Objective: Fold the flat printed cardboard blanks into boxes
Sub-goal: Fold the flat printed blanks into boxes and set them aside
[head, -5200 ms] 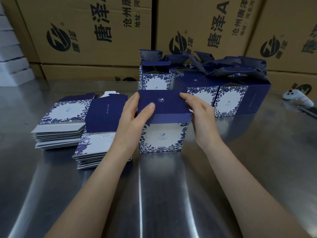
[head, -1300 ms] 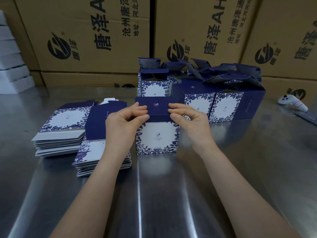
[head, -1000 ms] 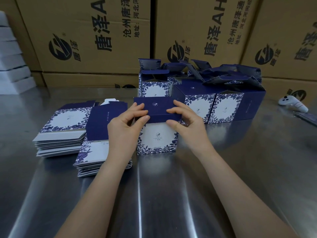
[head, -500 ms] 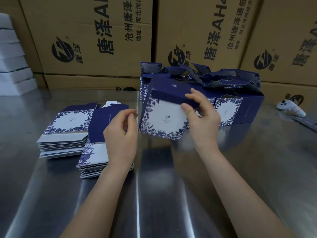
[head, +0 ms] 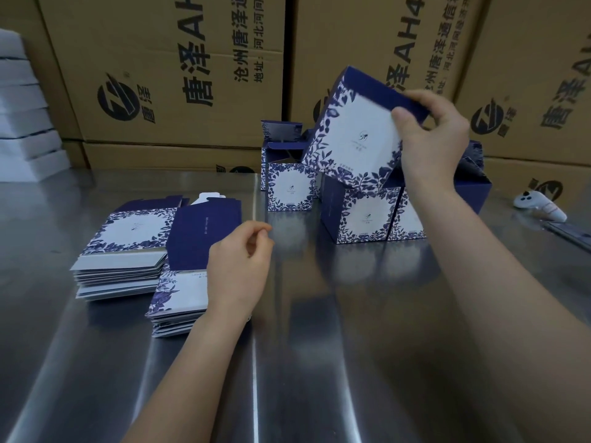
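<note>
My right hand [head: 431,139] grips a folded navy box with a white floral face [head: 355,139] by its top right corner, thumb on the front. It hangs tilted in the air above the group of folded boxes [head: 364,215] at the back. My left hand [head: 240,270] hovers low over the table with loosely curled fingers, holding nothing. It partly covers the nearer stack of flat blanks [head: 179,292]. A second stack of flat blanks [head: 124,251] lies further left.
The steel table [head: 319,346] stretches toward me. Large brown cartons [head: 179,75] wall off the back. White foam slabs [head: 22,107] pile up at far left. A white controller [head: 540,206] lies at the right edge beside a dark flat item [head: 572,233].
My right hand has lifted the closed box off the table and carried it up and back to the right over the finished boxes. My left hand let go and dropped toward the blanks.
</note>
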A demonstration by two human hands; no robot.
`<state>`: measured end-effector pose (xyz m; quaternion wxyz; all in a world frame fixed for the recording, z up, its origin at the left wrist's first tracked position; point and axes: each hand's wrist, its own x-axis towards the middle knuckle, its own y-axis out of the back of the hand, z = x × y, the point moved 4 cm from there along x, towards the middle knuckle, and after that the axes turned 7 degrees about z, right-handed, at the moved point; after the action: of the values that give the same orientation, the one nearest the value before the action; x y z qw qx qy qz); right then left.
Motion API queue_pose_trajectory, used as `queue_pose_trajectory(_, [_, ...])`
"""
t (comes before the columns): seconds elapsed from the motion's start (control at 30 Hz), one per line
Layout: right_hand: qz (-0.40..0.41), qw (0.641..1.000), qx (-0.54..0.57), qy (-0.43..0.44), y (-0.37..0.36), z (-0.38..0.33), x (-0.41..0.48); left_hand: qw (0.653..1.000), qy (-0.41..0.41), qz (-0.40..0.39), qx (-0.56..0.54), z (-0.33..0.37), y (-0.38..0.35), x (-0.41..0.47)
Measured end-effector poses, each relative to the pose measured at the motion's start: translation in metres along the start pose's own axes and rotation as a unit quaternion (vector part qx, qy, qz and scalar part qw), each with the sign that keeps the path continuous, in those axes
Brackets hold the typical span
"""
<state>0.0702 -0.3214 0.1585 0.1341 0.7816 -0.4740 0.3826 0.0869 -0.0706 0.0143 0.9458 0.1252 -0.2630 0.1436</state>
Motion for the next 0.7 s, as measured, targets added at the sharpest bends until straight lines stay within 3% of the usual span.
queue_pose_trajectory(0.37, [-0.025,0.986,-0.142,0.088,-0.015,0.026,0.008,0.998,0.026,-0.023,0.043,-0.001,-0.001,0.000])
queue_pose_trajectory(0.7, [-0.073,0.974,-0.199,0.080,-0.028,0.042,0.016,0.995,0.041,-0.046,0.082,0.000,-0.001,0.001])
